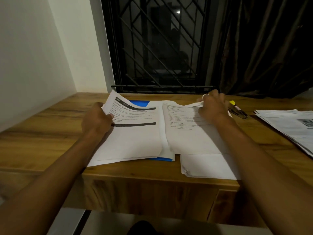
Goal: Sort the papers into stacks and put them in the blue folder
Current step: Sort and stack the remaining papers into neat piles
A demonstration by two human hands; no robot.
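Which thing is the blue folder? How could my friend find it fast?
Start at the wooden desk below the barred window. White papers lie in its middle, and the folder peeks out from under the left pile. It is the only bright blue thing among the white sheets.

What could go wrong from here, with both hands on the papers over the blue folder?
The right hand bunches the top edge of the right pile; those sheets may crease or tear. The blue folder is buried under the piles, so freeing it could mix the left pile, held by the left hand, with the right. The near stack lies at the front edge of the desk; a forearm could knock it off.
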